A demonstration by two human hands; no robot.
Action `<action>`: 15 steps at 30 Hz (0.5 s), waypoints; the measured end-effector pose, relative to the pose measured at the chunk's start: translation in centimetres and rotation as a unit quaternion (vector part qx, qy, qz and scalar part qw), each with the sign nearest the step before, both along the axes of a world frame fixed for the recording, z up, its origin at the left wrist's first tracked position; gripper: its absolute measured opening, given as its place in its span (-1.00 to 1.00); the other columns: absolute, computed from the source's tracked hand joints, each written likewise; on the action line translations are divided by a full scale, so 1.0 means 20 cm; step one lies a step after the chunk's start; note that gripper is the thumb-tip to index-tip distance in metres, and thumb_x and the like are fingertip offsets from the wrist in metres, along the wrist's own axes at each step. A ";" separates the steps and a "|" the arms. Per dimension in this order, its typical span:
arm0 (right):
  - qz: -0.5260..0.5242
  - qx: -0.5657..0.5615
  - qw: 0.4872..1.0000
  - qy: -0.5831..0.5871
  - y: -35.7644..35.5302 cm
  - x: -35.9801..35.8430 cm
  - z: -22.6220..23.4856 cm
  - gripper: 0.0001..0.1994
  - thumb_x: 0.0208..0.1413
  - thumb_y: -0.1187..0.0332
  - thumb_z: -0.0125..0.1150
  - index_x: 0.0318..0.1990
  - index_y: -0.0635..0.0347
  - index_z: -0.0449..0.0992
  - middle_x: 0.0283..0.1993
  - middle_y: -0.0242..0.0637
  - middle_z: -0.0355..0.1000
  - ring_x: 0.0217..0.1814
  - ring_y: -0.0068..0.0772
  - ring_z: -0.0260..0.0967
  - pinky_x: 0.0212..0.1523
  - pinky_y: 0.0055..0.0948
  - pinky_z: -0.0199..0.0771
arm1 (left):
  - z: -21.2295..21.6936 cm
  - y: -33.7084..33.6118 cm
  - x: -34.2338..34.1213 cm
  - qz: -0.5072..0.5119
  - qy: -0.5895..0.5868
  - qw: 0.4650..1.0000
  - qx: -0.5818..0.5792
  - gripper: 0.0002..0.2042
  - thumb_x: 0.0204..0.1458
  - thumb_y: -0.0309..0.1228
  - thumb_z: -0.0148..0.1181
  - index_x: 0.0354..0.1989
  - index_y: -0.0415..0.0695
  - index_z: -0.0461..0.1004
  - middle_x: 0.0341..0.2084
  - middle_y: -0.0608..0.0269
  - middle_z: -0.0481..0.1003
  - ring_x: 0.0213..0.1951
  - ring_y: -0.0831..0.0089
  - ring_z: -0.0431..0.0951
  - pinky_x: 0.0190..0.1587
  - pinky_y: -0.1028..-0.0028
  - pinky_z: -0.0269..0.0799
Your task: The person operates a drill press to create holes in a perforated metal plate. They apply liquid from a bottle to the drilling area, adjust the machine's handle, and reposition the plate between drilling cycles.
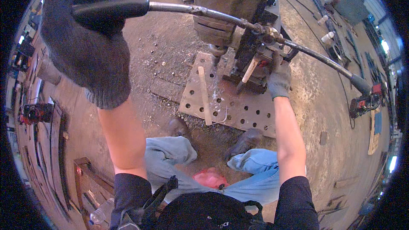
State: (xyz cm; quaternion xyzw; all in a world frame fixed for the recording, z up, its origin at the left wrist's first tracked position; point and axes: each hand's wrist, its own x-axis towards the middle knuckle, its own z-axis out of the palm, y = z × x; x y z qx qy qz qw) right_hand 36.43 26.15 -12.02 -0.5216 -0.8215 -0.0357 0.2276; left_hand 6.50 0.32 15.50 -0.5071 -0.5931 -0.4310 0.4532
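Two gloved hands engaged on a magnetic drill press (232, 12) standing on a perforated steel plate (238, 108) on the workshop floor (157, 47). Left hand (87, 38) raised high, fingers closed around the black grip of the feed lever (110, 10). Right hand (279, 79) low beside the drill body, fingers curled against the housing near a pale short handle (250, 69); exact grasp not discernible. Drill bit (216, 57) positioned just above or at the plate surface near a row of finished holes; contact not confirmable. Swarf scattered around the bit. Step in hand, as judged: feeding the spindle for a further hole. Next move calls for steady lever pressure with the drill base kept braced and square. Both boots (245, 140) planted at the plate's near edge.
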 end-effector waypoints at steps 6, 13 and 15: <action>0.064 0.056 0.996 0.004 -0.03 0.02 0.04 -0.31 0.01 0.18 0.24 0.32 -0.17 0.10 0.01 0.05 0.41 0.03 0.15 0.40 -0.03 -0.09 0.45 | -0.05 0.00 -0.11 -0.404 -0.419 0.806 0.105 -0.62 0.22 -0.20 -0.15 -0.19 -0.27 0.49 -0.31 -0.04 0.57 -0.34 0.17 0.62 -0.36 0.27 0.65; 0.071 -0.226 0.968 -0.085 -0.21 0.76 0.36 -0.38 0.06 -0.09 0.14 0.21 0.06 0.32 0.05 0.01 0.43 0.05 0.06 0.42 0.09 -0.14 0.38 | -0.15 0.04 -0.04 -0.281 -0.378 0.879 0.072 -0.63 0.22 -0.17 -0.12 -0.31 -0.25 0.47 -0.46 0.08 0.54 -0.50 0.36 0.56 -0.49 0.47 0.49; -0.056 -0.259 0.961 -0.078 -0.31 0.97 0.41 -0.41 0.08 -0.08 0.10 0.17 0.10 0.36 0.01 -0.01 0.47 0.10 -0.02 0.40 0.10 -0.14 0.36 | -0.16 -0.06 -0.13 -0.291 -0.320 0.900 0.044 -0.67 0.21 -0.20 -0.07 -0.32 -0.24 0.44 -0.47 0.11 0.50 -0.51 0.37 0.52 -0.52 0.49 0.42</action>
